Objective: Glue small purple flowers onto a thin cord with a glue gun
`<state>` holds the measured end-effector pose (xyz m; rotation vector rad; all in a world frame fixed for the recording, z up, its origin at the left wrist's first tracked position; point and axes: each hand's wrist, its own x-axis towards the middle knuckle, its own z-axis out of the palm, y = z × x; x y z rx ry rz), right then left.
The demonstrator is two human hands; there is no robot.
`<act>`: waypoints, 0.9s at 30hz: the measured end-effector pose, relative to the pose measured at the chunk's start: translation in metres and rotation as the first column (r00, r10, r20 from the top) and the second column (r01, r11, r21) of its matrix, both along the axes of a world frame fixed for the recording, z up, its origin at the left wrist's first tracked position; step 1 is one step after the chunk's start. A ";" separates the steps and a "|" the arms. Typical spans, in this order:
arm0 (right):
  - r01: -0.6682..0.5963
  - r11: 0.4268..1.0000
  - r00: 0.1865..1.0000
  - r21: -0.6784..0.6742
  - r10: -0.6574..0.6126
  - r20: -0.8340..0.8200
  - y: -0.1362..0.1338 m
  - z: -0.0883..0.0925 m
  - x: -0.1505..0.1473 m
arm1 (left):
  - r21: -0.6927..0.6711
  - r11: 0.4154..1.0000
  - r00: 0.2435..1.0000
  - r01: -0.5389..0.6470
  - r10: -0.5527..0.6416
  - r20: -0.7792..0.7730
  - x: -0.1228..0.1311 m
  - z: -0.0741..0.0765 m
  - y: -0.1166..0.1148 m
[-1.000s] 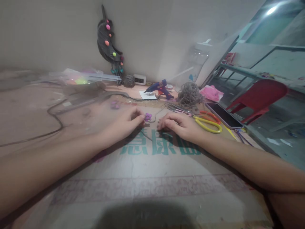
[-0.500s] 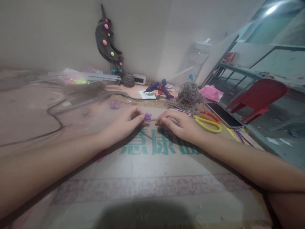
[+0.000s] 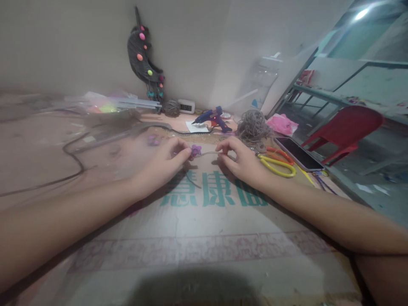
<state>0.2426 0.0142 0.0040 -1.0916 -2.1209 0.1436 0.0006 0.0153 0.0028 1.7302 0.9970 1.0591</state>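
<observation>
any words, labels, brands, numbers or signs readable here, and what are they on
"康": green, middle character on the cardboard
Green characters on either side of it, same cardboard: blurred and partly covered, not surely readable
Clock display: too small to read
Pink bag: any print too blurred to read
No brand or number is legible

Nearer than the purple flower (image 3: 196, 150), flat cardboard (image 3: 204, 225) offers passage; the glue gun (image 3: 210, 116) obstructs behind it, grey yarn (image 3: 253, 124) behind-right, scissors (image 3: 281, 174) to its right.
</observation>
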 end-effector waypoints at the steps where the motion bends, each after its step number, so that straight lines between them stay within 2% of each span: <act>1: 0.012 1.000 1.000 0.013 -0.012 -0.005 0.000 0.000 0.000 | 0.003 1.000 1.000 0.000 0.000 -0.009 0.000 -0.001 0.001; 5: 0.028 0.999 0.999 -0.032 -0.029 -0.040 -0.005 0.002 -0.002 | 0.020 1.000 1.000 0.011 -0.011 -0.001 -0.002 -0.003 0.003; 12: -0.048 0.989 0.997 -0.143 0.039 -0.066 -0.016 0.009 -0.004 | 0.020 1.000 1.000 0.007 -0.007 -0.001 0.000 0.000 0.001; 21: -0.121 0.970 0.992 -0.209 0.113 -0.050 -0.019 0.013 -0.004 | 0.001 1.000 1.000 0.017 -0.017 0.006 0.001 0.000 0.000; 27: -0.068 0.975 0.997 -0.214 0.075 0.021 -0.021 0.018 -0.007 | -0.003 1.000 1.000 0.001 -0.001 -0.012 0.002 0.001 -0.001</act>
